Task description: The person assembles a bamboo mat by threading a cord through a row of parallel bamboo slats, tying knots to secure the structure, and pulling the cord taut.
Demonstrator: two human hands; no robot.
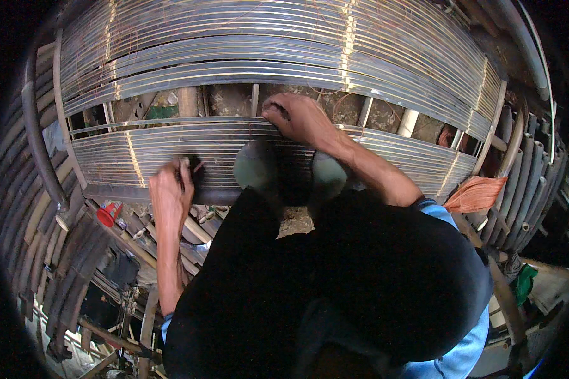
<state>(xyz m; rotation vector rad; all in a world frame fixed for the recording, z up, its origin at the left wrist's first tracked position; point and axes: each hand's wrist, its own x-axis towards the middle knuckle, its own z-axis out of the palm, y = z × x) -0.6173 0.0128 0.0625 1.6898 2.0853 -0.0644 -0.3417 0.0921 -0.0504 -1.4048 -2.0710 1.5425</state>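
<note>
The near slatted panel [218,132], made of thin pale strips, is lying crosswise in front of the person, below the far slatted panel [234,57]. The right hand [292,118] is resting at its upper edge, fingers curling inward; whether they are clamping a strip, I cannot tell. The left hand [174,180] is blurring over its lower left part, and I cannot tell whether its fingers are together or apart. Greenish footwear [256,165] is showing over the panel between the hands. A red cup [109,213] is lying tilted at lower left, an orange bundle [477,194] is sitting by the lower right corner, and grey poles [528,183] are standing beyond.
</note>
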